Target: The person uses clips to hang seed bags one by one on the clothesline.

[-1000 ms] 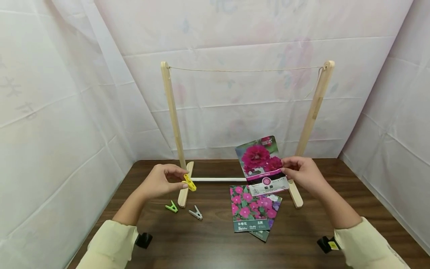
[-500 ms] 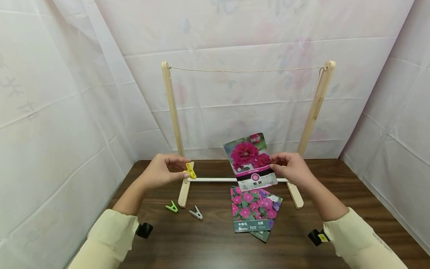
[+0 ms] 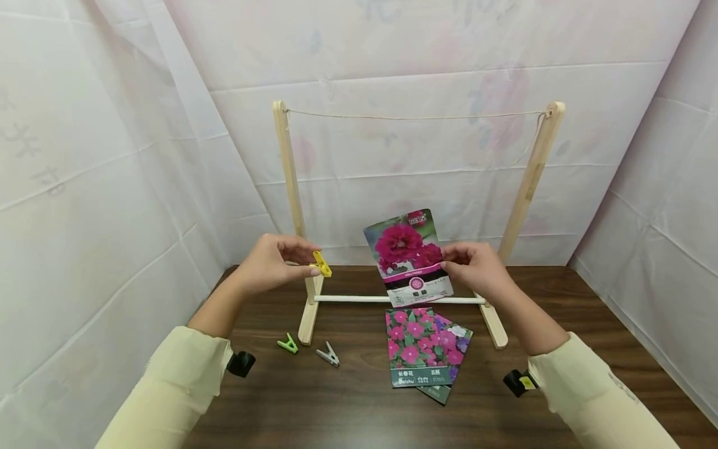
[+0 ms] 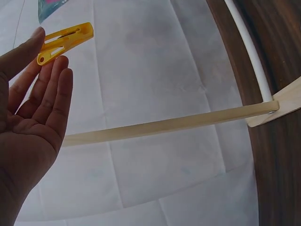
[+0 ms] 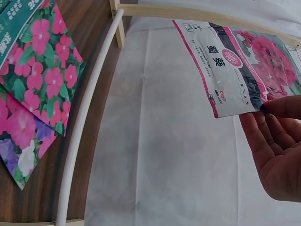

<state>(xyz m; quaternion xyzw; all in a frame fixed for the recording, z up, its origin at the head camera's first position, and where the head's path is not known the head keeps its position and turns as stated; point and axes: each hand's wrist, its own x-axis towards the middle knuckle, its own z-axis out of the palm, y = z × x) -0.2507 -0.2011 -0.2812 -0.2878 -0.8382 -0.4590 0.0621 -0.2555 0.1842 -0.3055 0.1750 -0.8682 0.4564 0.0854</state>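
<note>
Between thumb and fingertips, my left hand (image 3: pixel 275 263) pinches a yellow clothespin (image 3: pixel 322 264), raised near the left post. The left wrist view shows the same clothespin (image 4: pixel 66 43) held by its end. My right hand (image 3: pixel 477 268) pinches the right edge of a seed packet (image 3: pixel 408 259) printed with dark pink flowers, held up and slightly tilted above the table. In the right wrist view the packet (image 5: pixel 230 61) has the thumb over its edge. Two more flower seed packets (image 3: pixel 412 349) lie overlapped on the table below it.
A wooden frame has a left post (image 3: pixel 290 168), a right post (image 3: pixel 530 181), a string (image 3: pixel 412 118) tied between their tops and a white crossbar (image 3: pixel 353 299) low down. A green clothespin (image 3: pixel 288 343) and a grey clothespin (image 3: pixel 328 355) lie on the dark table (image 3: pixel 336 411).
The right hand has carried the dark pink flower packet left and upward. My left hand has risen with the yellow clothespin. Packets and clothespins on the table stay put.
</note>
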